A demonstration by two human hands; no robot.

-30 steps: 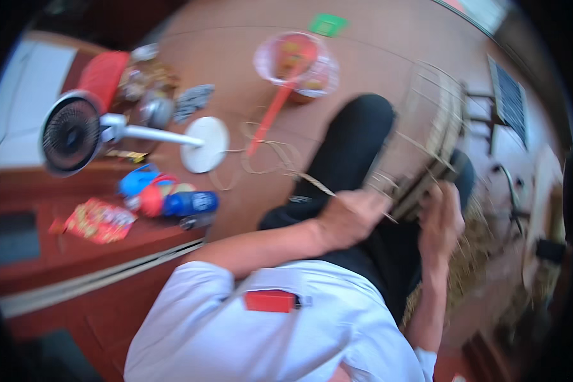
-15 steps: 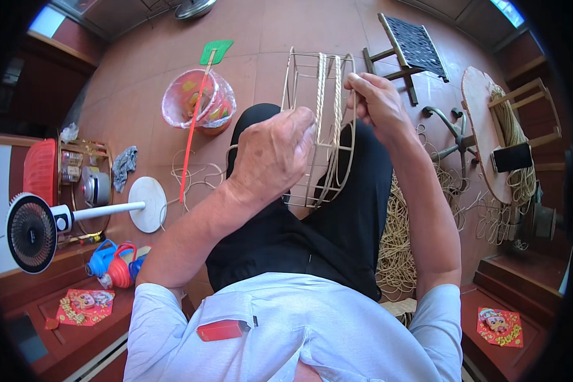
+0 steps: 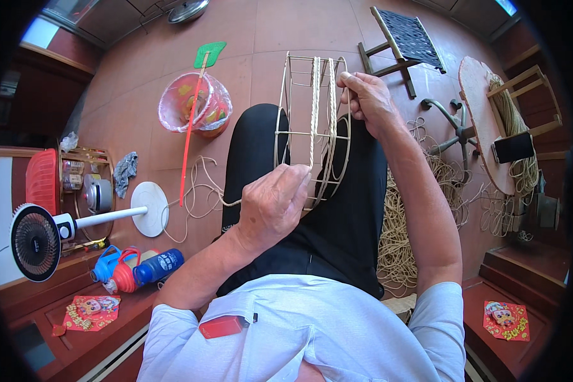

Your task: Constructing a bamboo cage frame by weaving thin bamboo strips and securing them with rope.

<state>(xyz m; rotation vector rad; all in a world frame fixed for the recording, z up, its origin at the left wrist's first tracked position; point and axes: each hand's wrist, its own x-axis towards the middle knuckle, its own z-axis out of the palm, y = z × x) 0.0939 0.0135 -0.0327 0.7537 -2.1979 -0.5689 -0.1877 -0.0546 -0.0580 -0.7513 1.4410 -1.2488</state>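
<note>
A slender tan openwork frame of thin rods and crossbars (image 3: 299, 134) is resting over the person's lap, between the knees of the black trousers (image 3: 254, 143), with pale twisted cord (image 3: 316, 95) running lengthwise over it. The left hand (image 3: 270, 200) is pinching that cord near the frame's closer end, its fingers drawn tightly together. The right hand (image 3: 370, 102) is holding the right-hand rod toward the far end, thumb and forefinger narrowed onto it. A loose cream strand (image 3: 197, 169) is looping leftward across the reddish tiled floor (image 3: 274, 32). Farther left, a red-handled fly swatter with a green head (image 3: 211, 53) is leaning on a pinkish, plastic-lined bin (image 3: 219, 105), and a white-stemmed round fan (image 3: 102, 218) is lying sideways. To the right, a tangled heap of tan cord (image 3: 398, 248) is spreading beside the leg, and a stool with a black woven seat (image 3: 410, 38) is standing beyond.
</note>
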